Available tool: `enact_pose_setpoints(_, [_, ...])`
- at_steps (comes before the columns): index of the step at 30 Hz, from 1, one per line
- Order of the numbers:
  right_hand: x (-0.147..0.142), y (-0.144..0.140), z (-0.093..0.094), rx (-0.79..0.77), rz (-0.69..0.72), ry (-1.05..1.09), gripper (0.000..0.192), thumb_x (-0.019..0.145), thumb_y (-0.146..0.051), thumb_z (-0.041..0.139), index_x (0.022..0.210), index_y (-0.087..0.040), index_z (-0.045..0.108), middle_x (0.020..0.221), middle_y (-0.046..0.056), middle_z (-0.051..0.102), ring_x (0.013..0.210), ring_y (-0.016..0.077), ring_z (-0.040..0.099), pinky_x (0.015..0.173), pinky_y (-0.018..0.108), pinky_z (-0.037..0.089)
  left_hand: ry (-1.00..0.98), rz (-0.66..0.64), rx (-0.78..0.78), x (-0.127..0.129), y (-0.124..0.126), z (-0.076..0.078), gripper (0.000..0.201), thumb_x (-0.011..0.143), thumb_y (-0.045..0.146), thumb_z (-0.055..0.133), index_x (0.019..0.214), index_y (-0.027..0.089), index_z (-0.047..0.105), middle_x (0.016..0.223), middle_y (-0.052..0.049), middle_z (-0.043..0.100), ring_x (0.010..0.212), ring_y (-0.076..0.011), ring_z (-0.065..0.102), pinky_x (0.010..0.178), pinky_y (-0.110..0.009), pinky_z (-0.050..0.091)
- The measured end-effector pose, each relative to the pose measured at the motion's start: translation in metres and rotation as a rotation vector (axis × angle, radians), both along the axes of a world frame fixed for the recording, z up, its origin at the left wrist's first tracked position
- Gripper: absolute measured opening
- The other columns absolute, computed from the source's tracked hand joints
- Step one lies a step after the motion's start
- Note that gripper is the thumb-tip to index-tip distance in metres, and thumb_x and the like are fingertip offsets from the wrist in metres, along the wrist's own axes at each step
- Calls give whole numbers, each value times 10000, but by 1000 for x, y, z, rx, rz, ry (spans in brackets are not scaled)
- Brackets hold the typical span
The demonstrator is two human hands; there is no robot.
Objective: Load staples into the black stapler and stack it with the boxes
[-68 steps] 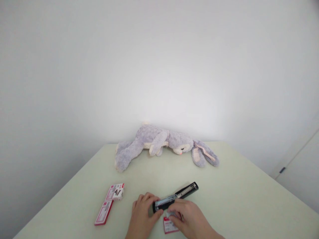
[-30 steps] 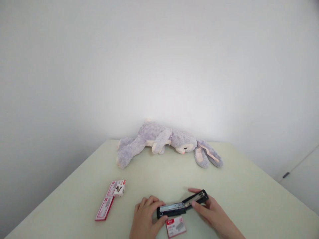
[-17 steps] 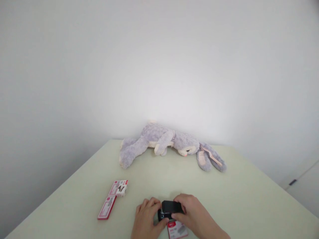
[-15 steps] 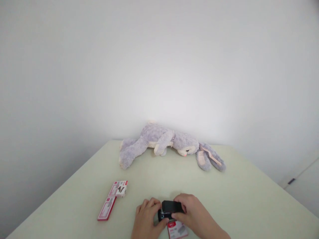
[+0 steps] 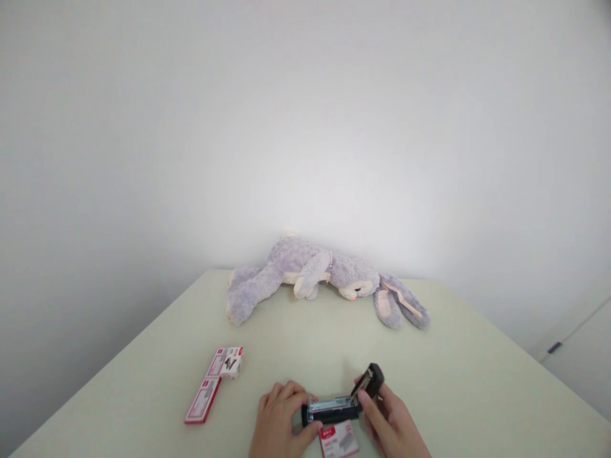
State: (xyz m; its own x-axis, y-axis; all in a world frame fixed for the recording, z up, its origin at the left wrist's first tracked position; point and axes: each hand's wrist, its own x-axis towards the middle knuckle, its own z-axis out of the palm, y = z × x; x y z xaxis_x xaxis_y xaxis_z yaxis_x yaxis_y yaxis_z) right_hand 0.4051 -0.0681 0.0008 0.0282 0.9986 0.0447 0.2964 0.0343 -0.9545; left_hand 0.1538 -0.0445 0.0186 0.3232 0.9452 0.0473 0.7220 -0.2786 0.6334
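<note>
A black stapler [image 5: 340, 402] lies on the pale green table [image 5: 453, 381] near its front edge, its lid swung up at an angle so the metal staple channel shows. My left hand [image 5: 279, 425] grips the stapler's base at its left end. My right hand [image 5: 394, 425] holds the raised lid by its tip. A small red and white staple box [image 5: 338, 442] lies flat just in front of the stapler, between my two hands.
Two more red and white staple boxes [image 5: 217, 381] lie to the left, one of them open. A grey plush rabbit [image 5: 319, 277] lies on its side at the table's far edge against the white wall. A white door [image 5: 580, 356] stands at the right.
Half a second ago the stapler was folded shut under both hands. Now my right hand has swung its lid up and to the right, and the staple channel is uncovered again.
</note>
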Motion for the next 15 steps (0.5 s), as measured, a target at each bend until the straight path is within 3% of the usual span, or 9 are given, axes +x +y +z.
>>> enact_pose_setpoints(3, [9, -2, -21, -188, -81, 151, 660, 857, -839, 480, 966, -195, 571, 545, -51, 521, 394, 94, 393, 383, 224, 287, 1, 9, -6, 1, -1, 0, 297, 797, 394, 765, 1091, 374, 729, 1150, 9, 698, 1126, -259, 581, 970, -391, 354])
enact_pose_setpoints(5, [11, -2, -27, -210, -78, 176, 669, 837, -855, 495, 931, -195, 556, 547, -39, 556, 376, 88, 410, 369, 215, 299, -8, 49, -2, 3, -3, -1, 316, 778, 324, 760, 1089, 330, 700, 1129, 1, 694, 1101, -255, 585, 969, -384, 362])
enact_pose_setpoints(9, [11, -1, -27, -175, -86, 176, 656, 860, -837, 485, 927, -189, 558, 541, -37, 573, 364, 89, 439, 369, 213, 325, -45, 106, 22, 4, -7, -6, 219, 777, 220, 692, 969, 235, 586, 1024, -29, 667, 969, -225, 595, 910, -335, 401])
enact_pose_setpoints(15, [9, -1, -25, -194, -106, 206, 696, 792, -878, 530, 935, -197, 566, 541, -48, 568, 362, 92, 439, 368, 220, 331, -52, 8, 43, 3, -7, -10, 155, 833, 232, 651, 978, 241, 598, 1038, -37, 674, 1003, -239, 589, 914, -345, 411])
